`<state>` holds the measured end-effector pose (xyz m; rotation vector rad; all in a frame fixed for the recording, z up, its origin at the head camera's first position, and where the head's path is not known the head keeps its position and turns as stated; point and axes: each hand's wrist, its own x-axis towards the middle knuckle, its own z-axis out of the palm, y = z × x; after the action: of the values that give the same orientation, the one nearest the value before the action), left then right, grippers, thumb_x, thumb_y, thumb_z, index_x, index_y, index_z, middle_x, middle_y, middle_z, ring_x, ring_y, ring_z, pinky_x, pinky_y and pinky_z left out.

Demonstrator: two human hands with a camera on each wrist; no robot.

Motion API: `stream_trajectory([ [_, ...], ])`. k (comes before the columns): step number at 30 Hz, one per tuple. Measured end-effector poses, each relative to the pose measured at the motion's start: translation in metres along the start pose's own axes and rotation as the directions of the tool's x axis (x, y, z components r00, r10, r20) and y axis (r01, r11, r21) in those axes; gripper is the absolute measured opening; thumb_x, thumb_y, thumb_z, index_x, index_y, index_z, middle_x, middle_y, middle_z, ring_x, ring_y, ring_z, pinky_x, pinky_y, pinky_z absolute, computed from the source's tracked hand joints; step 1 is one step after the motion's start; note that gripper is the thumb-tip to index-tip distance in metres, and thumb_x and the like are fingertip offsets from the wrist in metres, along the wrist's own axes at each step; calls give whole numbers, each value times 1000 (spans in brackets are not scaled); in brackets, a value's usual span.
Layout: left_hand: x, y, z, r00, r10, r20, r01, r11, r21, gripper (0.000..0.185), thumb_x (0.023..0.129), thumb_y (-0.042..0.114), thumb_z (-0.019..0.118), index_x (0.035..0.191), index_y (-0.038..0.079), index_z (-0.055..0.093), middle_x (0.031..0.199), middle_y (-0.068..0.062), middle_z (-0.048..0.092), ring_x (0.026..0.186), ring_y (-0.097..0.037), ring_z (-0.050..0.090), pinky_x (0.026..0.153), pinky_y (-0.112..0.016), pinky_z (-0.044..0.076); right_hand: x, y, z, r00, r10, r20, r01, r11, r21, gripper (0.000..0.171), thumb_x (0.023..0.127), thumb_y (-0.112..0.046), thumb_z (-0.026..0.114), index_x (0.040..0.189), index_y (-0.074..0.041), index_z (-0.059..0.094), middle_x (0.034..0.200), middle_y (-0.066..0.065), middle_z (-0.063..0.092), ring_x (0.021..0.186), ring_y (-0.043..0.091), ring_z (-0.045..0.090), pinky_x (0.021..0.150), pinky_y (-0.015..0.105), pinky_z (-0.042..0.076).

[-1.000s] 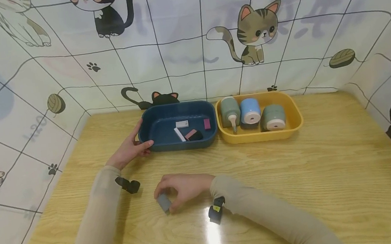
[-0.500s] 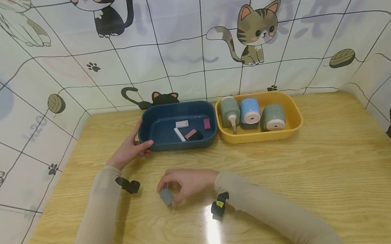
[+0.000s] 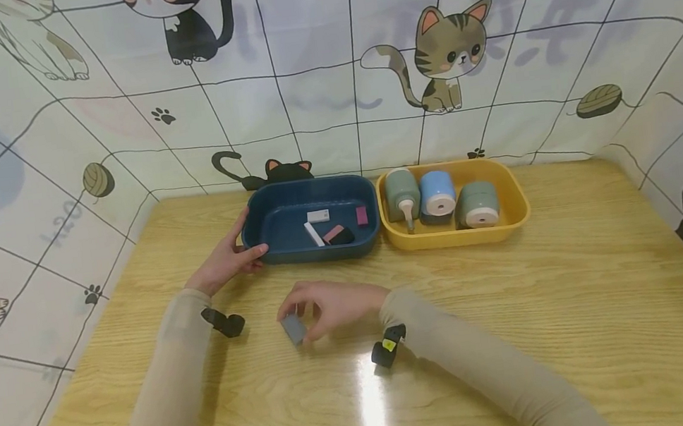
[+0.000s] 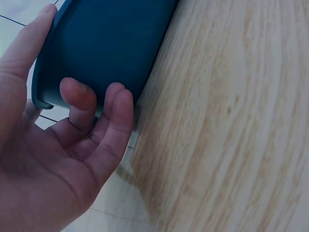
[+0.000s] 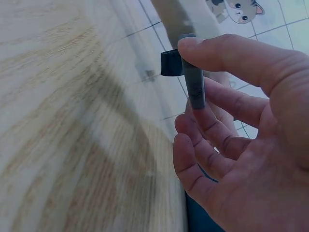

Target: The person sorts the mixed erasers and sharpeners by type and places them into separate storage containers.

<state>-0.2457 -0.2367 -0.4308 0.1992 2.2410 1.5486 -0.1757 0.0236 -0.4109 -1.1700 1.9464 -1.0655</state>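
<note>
My left hand (image 3: 224, 264) holds the left end of a dark blue tray (image 3: 314, 253), thumb on its front rim. In the left wrist view its lower fingers curl beside the blue wall (image 4: 106, 43). Near the middle of the table my right hand (image 3: 336, 306) pinches a small grey eraser (image 3: 294, 329). The right wrist view shows that eraser (image 5: 194, 84) edge-on, between the thumb and the fingers. Inside the blue tray lie several small blocks, among them a white one (image 3: 318, 216), a magenta one (image 3: 362, 215) and a pink-and-black one (image 3: 339, 235).
Right beside the blue tray stands a yellow tray (image 3: 447, 239). It contains two green bottles (image 3: 401, 188) and a blue one (image 3: 437, 190). Behind the wooden table (image 3: 582, 297) hangs a cat-print sheet (image 3: 314, 95). Each wrist carries a black camera (image 3: 223, 323).
My right hand has moved forward and slightly to the right with the grey eraser, toward the blue tray. The left hand and both trays have stayed put.
</note>
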Motion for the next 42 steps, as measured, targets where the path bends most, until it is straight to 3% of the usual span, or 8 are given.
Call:
stream_trajectory([
  [12,0,-2,-1,1000,18,13,-17,1000,-25,92,93,26,67,153,44,-2,109,-24,60,85,-27,66,80,-36,54,-3,-2,-11,1000,3,-20,-3,1000,-26,49,83,-10,77,129,-11,59,121,1,51,109,21,51,87,35,49],
  [18,0,-1,-1,1000,6,7,-6,1000,-21,91,93,27,67,152,47,0,110,-25,60,87,-28,66,80,-37,54,-5,-1,-18,999,-3,-38,1,999,-42,50,83,-8,75,129,-8,58,121,4,50,110,27,51,84,30,48],
  [23,-1,3,0,1000,-5,15,5,1000,-28,91,95,24,65,153,43,-2,111,-27,58,90,-33,65,84,-42,52,-6,-2,-24,999,11,-51,-14,998,-64,49,83,-9,76,129,-10,59,117,2,50,109,25,52,85,33,49],
  [34,-1,2,1,1000,9,8,-8,1000,-25,90,95,24,65,153,45,-1,109,-27,59,88,-31,65,83,-41,53,-5,1,-37,995,20,-98,-26,998,-59,48,85,-11,75,130,-10,58,120,0,50,106,16,51,84,29,48],
  [42,-1,0,1,1000,4,12,-4,1000,-31,90,95,24,65,152,48,0,116,-29,55,90,-32,64,84,-41,52,-2,1,-47,992,21,-123,-26,999,-38,49,85,-10,74,131,-8,58,120,2,50,109,20,52,84,27,48],
])
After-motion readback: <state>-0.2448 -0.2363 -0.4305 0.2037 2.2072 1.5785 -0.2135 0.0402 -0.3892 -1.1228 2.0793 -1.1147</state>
